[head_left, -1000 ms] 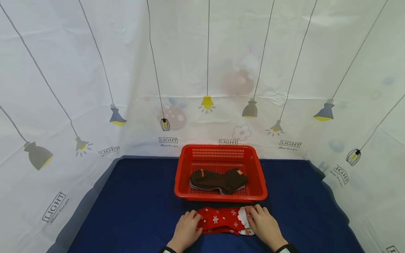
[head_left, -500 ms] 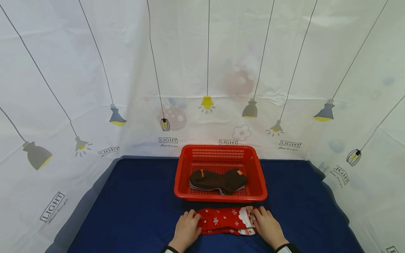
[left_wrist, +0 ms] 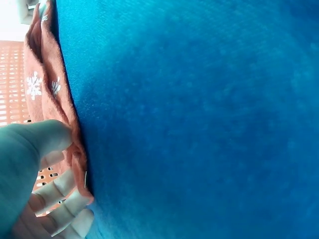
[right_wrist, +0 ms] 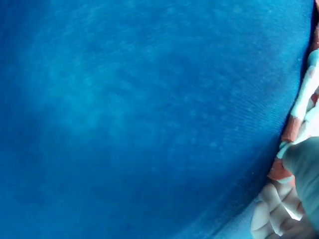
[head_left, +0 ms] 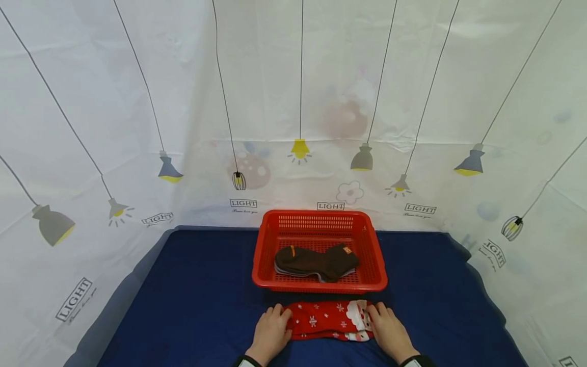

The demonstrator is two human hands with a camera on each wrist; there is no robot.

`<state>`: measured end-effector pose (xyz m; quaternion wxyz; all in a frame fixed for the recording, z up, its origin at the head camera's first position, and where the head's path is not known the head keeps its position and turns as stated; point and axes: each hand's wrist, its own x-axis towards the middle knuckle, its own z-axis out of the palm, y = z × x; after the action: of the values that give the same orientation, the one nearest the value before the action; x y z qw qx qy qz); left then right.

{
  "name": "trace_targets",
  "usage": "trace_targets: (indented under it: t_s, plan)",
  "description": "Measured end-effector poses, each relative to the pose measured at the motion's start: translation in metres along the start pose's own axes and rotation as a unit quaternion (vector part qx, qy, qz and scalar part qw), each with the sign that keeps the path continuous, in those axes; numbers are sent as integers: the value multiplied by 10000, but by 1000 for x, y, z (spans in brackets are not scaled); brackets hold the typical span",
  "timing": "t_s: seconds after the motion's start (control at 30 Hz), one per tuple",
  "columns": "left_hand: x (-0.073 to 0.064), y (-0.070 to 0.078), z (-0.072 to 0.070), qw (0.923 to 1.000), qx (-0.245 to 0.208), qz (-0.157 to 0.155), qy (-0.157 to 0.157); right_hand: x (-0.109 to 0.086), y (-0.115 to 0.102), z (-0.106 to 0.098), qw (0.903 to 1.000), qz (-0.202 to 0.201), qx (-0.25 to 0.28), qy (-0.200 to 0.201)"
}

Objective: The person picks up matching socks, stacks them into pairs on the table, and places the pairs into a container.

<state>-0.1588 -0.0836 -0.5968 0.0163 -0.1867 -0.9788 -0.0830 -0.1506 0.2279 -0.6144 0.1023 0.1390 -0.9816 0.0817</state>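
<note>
A pair of red socks (head_left: pixel 321 318) with white snowflakes lies stretched sideways on the dark blue cloth, one sock on top of the other. White-bearded faces show at its right end. My left hand (head_left: pixel 270 331) pinches the left end, its thumb (left_wrist: pixel 52 137) on the near side and the fingers beyond the fabric in the left wrist view. At the opposite end, my right hand (head_left: pixel 389 334) holds the socks between thumb and fingers (right_wrist: pixel 273 214). Both tips of the socks are partly hidden by the hands.
Just behind the red socks stands a red plastic basket (head_left: pixel 321 287). Inside it lie brown socks (head_left: pixel 307 262) with orange marks, over something greyish. The blue cloth (head_left: pixel 202 295) spreads to both sides, and a white printed curtain (head_left: pixel 293 92) surrounds the back and sides.
My right hand has shifted slightly to the right along the socks' end, and more of the printed face shows. The left hand has barely moved. The basket and brown socks stay put.
</note>
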Motion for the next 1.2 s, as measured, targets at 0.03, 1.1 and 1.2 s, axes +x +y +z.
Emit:
trace_targets:
  t_s: [0.03,1.1,1.2]
  plan:
    - [0,0,0,10000,-3,1,-28,0,0,1,10000,-16,3,38]
    - [-7,-23,-27,9960,-474,-91,746,11,-21,-40,9958,216,875,147]
    - [-11,-28,-25,9962,-548,-129,665,9,-25,-35,9957,128,904,131]
